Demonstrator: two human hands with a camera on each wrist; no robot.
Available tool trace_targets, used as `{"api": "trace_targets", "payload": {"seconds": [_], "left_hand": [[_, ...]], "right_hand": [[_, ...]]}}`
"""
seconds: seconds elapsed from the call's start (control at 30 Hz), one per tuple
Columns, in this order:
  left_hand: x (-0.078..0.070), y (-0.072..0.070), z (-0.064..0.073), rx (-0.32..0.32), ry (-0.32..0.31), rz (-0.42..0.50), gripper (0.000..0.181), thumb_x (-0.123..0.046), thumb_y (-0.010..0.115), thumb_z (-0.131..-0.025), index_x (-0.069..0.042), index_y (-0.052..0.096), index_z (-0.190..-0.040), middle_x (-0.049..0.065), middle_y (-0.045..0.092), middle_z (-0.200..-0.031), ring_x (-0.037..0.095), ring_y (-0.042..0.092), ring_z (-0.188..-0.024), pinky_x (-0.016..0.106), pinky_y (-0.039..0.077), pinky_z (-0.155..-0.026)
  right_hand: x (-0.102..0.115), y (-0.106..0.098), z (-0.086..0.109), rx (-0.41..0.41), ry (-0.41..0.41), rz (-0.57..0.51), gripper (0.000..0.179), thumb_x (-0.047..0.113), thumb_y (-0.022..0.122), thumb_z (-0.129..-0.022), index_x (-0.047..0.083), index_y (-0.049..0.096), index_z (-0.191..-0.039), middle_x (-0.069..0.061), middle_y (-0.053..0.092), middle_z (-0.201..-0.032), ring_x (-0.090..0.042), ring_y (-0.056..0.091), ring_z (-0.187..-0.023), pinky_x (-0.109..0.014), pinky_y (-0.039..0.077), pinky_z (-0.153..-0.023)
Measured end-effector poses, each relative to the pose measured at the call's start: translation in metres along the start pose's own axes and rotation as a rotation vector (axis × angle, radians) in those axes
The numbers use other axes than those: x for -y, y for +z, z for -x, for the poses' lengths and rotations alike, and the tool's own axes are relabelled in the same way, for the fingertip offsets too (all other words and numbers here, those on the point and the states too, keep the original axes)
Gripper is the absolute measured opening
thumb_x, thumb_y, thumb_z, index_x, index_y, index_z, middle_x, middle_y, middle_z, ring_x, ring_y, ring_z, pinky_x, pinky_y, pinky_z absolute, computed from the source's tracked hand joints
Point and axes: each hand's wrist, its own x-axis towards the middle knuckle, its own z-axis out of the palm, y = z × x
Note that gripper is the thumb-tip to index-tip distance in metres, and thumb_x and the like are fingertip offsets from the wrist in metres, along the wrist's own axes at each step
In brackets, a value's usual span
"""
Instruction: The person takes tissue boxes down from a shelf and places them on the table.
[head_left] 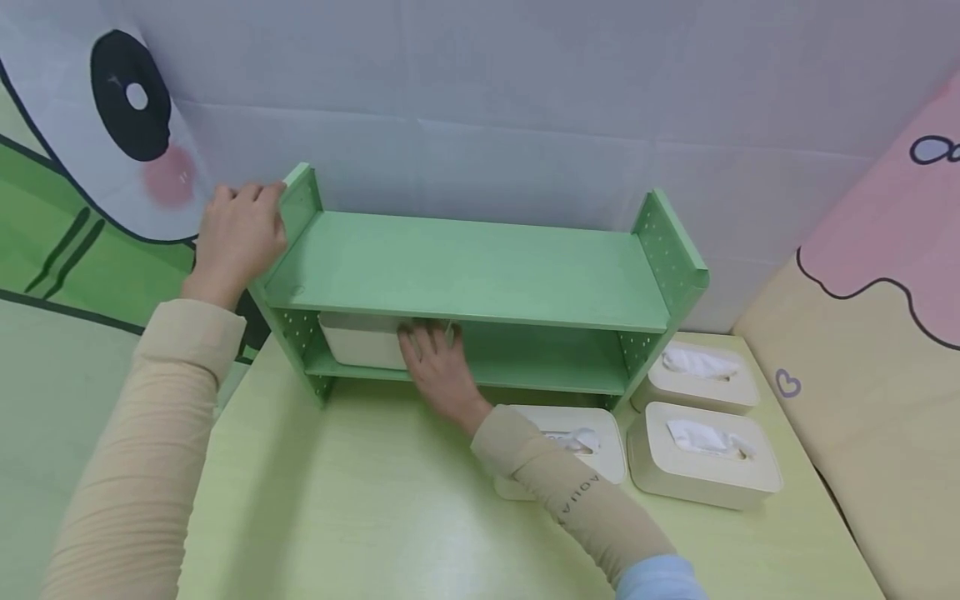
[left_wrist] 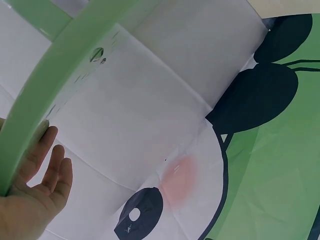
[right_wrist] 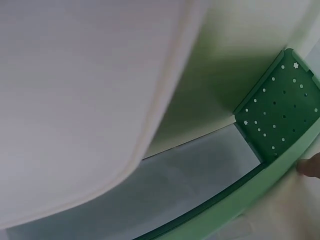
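A green two-tier shelf rack (head_left: 465, 267) stands against the wall at the back of the table. My left hand (head_left: 243, 237) holds the top of its left side panel (left_wrist: 55, 80), fingers bent over the edge. On the lower tier, at the left, sits a cream tissue box (head_left: 363, 342), its top hidden by the upper board. My right hand (head_left: 438, 367) reaches in under that board, extended fingers pressing on the front of the box near its right end. In the right wrist view only a fingertip (right_wrist: 310, 167) shows, beside the green board edge.
Three more cream tissue boxes stand on the table: one partly under my right forearm (head_left: 592, 454), one at front right (head_left: 705, 467), one behind it (head_left: 697, 375). A printed cloth (head_left: 525, 100) covers the wall. A perforated side panel (head_left: 667, 246) bounds the rack's right.
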Motion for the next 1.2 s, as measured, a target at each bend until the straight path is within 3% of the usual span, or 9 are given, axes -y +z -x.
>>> {"api": "trace_targets", "payload": {"seconds": [0.2, 0.43, 1.03, 1.2], "left_hand": [[0.001, 0.002, -0.001, -0.018, 0.026, -0.015, 0.045, -0.005, 0.028, -0.089, 0.009, 0.043, -0.129, 0.032, 0.051, -0.121, 0.045, 0.045, -0.107, 0.052, 0.03, -0.091], [0.001, 0.002, -0.001, -0.023, 0.024, -0.009, 0.045, -0.005, 0.027, -0.089, 0.008, 0.044, -0.129, 0.032, 0.051, -0.12, 0.046, 0.044, -0.106, 0.053, 0.031, -0.09], [0.0, 0.001, -0.002, 0.011, -0.002, -0.008, 0.045, -0.007, 0.027, -0.091, 0.006, 0.041, -0.132, 0.032, 0.049, -0.122, 0.047, 0.042, -0.105, 0.053, 0.03, -0.091], [0.0, 0.001, -0.002, 0.018, -0.003, -0.008, 0.046, -0.007, 0.026, -0.091, 0.006, 0.041, -0.133, 0.032, 0.049, -0.122, 0.047, 0.042, -0.106, 0.053, 0.03, -0.09]], "right_hand": [[-0.001, -0.008, 0.009, -0.062, -0.016, 0.039, 0.053, 0.023, 0.058, -0.081, 0.011, 0.038, -0.128, -0.009, 0.045, -0.12, -0.025, 0.046, -0.104, -0.04, 0.051, -0.078], [-0.001, -0.018, 0.019, -0.008, -0.043, 0.026, 0.057, 0.024, 0.06, -0.08, 0.012, 0.036, -0.131, -0.012, 0.042, -0.123, -0.029, 0.044, -0.11, -0.041, 0.049, -0.079], [0.0, -0.015, 0.021, -0.022, -0.037, 0.012, 0.064, 0.027, 0.063, -0.077, 0.014, 0.03, -0.13, -0.012, 0.04, -0.125, -0.03, 0.043, -0.112, -0.041, 0.049, -0.08], [-0.001, -0.014, 0.022, -0.074, -0.056, 0.038, 0.062, 0.028, 0.065, -0.076, 0.013, 0.035, -0.128, -0.012, 0.044, -0.124, -0.03, 0.047, -0.11, -0.042, 0.05, -0.078]]}}
